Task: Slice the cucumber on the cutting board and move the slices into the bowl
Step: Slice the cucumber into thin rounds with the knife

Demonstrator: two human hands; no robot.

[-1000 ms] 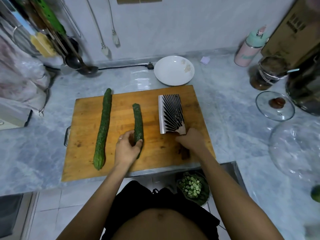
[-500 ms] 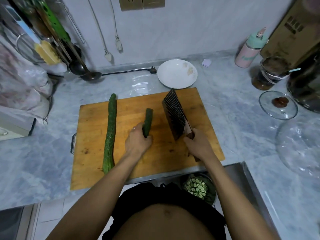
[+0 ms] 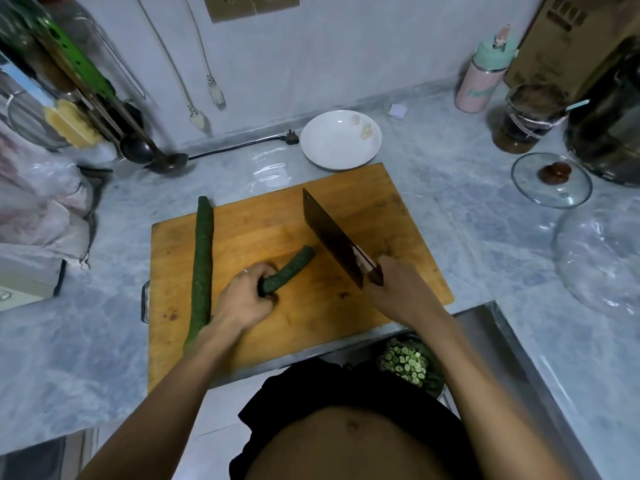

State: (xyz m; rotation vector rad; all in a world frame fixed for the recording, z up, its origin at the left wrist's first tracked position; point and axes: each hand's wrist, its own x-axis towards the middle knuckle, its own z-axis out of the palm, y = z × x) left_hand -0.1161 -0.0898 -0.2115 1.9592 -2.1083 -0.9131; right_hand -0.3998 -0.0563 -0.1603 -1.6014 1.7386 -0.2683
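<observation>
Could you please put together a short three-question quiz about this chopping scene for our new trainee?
1. True or false: the left hand grips the short cucumber.
2. What does the right hand hold? A) ladle B) cleaver C) lid
3. Fill in: the long cucumber lies on the ____, to the left of the short one.

Key: 1 true; 2 B; 3 cutting board.

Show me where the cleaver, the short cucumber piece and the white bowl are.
cleaver [image 3: 330,239]: head view, middle of the dark blade.
short cucumber piece [image 3: 289,271]: head view, middle of its green skin.
white bowl [image 3: 337,142]: head view, bare inner surface.
</observation>
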